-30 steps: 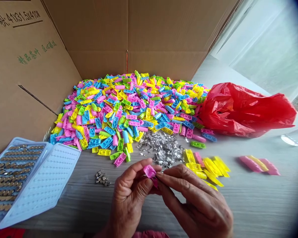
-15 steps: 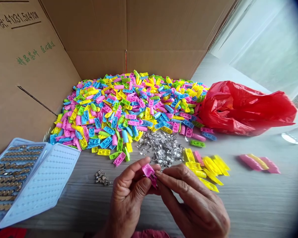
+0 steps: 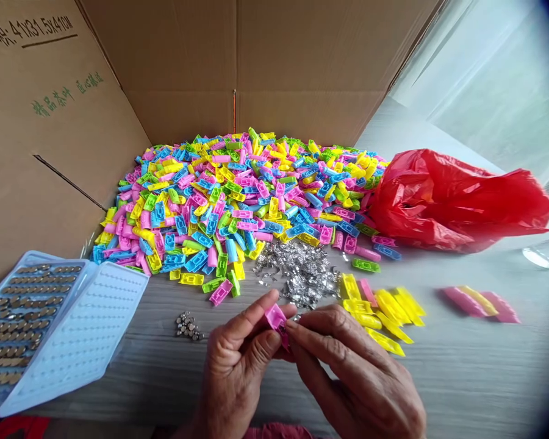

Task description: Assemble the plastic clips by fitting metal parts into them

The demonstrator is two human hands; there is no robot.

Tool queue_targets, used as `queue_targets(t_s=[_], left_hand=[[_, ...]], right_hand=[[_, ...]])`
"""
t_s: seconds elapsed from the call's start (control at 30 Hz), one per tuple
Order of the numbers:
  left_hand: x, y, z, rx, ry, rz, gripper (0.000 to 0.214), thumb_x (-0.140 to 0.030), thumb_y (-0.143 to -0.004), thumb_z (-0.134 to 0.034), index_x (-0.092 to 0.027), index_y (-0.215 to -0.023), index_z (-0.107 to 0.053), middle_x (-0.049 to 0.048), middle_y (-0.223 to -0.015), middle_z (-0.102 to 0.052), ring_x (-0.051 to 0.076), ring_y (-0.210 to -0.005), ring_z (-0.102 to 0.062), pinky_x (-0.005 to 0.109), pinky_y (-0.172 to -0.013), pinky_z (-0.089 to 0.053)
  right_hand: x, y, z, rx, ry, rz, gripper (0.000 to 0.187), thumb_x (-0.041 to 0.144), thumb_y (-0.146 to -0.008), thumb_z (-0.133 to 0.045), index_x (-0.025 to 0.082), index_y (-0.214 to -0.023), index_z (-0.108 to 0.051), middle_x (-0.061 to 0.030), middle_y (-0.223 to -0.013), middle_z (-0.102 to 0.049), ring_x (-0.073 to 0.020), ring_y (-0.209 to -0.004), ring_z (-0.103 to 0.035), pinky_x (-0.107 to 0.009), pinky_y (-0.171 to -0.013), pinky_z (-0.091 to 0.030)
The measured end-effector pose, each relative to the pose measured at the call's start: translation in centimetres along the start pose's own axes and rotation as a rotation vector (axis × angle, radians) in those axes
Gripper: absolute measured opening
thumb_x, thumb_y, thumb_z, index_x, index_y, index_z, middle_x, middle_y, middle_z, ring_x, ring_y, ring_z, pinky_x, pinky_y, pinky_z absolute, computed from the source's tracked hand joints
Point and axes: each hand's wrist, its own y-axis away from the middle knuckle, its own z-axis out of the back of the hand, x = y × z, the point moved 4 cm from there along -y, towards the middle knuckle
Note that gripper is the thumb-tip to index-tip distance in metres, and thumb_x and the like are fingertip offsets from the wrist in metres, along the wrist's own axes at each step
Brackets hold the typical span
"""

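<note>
Pink plastic piece (image 3: pixel 276 317) was pinched by left hand (image 3: pixel 236 373) and right hand (image 3: pixel 359 381), both closed on it, above the table's (image 3: pixel 476 378) near edge. A small yellow batch (image 3: pixel 387 314) lay apart on the right. The big coloured heap (image 3: pixel 238 201) by the far edge looked barely dented, so I judged it early.

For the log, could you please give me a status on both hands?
Left hand and right hand pinch one pink shell. Metal clips just beyond. Nothing in the way.

Two bare hands are seen now: left hand (image 3: pixel 238 372) and right hand (image 3: pixel 361 378), knuckles creased, veins raised. Just below the wrists, pink-red cloth (image 3: pixel 279 431) is glimpsed.
</note>
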Motion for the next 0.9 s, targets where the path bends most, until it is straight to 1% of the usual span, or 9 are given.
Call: queue_targets(t_s=[0.13, 0.27, 0.5, 0.77, 0.83, 0.9], left_hand=[[-0.2, 0.0, -0.1, 0.005, -0.014, -0.024, 0.030, -0.023, -0.083, -0.067, -0.037, -0.108, -0.071, 0.0003, -0.102, -0.078, 0.011, -0.076, -0.072, 0.016, -0.075, -0.056], [-0.4, 0.1, -0.1, 0.017, -0.033, -0.046, 0.031, -0.022, -0.083, -0.066, -0.038, -0.109, -0.070, -0.0003, -0.103, -0.077, 0.011, -0.076, -0.072, 0.015, -0.074, -0.056], [-0.3, 0.1, -0.1, 0.033, -0.059, -0.059, 0.032, -0.022, -0.086, -0.063, -0.039, -0.112, -0.068, -0.0003, -0.107, -0.076, 0.013, -0.082, -0.073, 0.017, -0.075, -0.057], [-1.3, 0.2, -0.6, 0.008, -0.150, -0.097, 0.035, -0.018, -0.083, -0.066, -0.039, -0.110, -0.069, -0.0017, -0.105, -0.076, 0.015, -0.085, -0.073, 0.019, -0.076, -0.057], [-1.2, 0.2, -0.6, 0.006, -0.137, -0.086, 0.034, -0.018, -0.083, -0.066, -0.038, -0.110, -0.069, -0.0011, -0.103, -0.077, 0.016, -0.087, -0.072, 0.020, -0.078, -0.057], [-0.9, 0.2, -0.6, 0.000, -0.076, -0.059, 0.033, -0.019, -0.083, -0.066, -0.038, -0.109, -0.070, -0.0006, -0.101, -0.078, 0.015, -0.084, -0.072, 0.020, -0.076, -0.057]], right_hand=[[0.3, -0.1, 0.0, 0.001, -0.008, 0.021, 0.029, -0.003, -0.080, -0.057, 0.011, -0.104, -0.064, -0.0085, -0.084, -0.065, -0.0147, -0.073, -0.061, -0.025, -0.061, -0.055], [0.2, -0.2, 0.0, -0.007, -0.013, 0.006, 0.029, -0.004, -0.079, -0.058, 0.012, -0.102, -0.065, -0.0073, -0.082, -0.065, -0.0140, -0.072, -0.061, -0.024, -0.061, -0.055], [0.3, 0.1, 0.1, -0.017, 0.024, 0.018, 0.029, -0.002, -0.080, -0.058, 0.014, -0.103, -0.065, -0.0077, -0.082, -0.066, -0.0151, -0.072, -0.062, -0.026, -0.060, -0.055], [0.5, 0.2, 0.2, 0.014, 0.107, 0.054, 0.028, 0.000, -0.082, -0.058, 0.012, -0.105, -0.065, -0.0092, -0.084, -0.065, -0.0158, -0.075, -0.062, -0.028, -0.064, -0.056], [0.5, 0.3, 0.2, 0.029, 0.144, 0.054, 0.030, 0.001, -0.083, -0.057, 0.012, -0.109, -0.064, -0.0097, -0.085, -0.066, -0.0165, -0.076, -0.063, -0.029, -0.065, -0.056], [0.5, 0.2, 0.1, 0.031, 0.128, 0.056, 0.030, 0.001, -0.083, -0.057, 0.012, -0.110, -0.065, -0.0103, -0.087, -0.066, -0.0168, -0.078, -0.063, -0.029, -0.066, -0.056]])
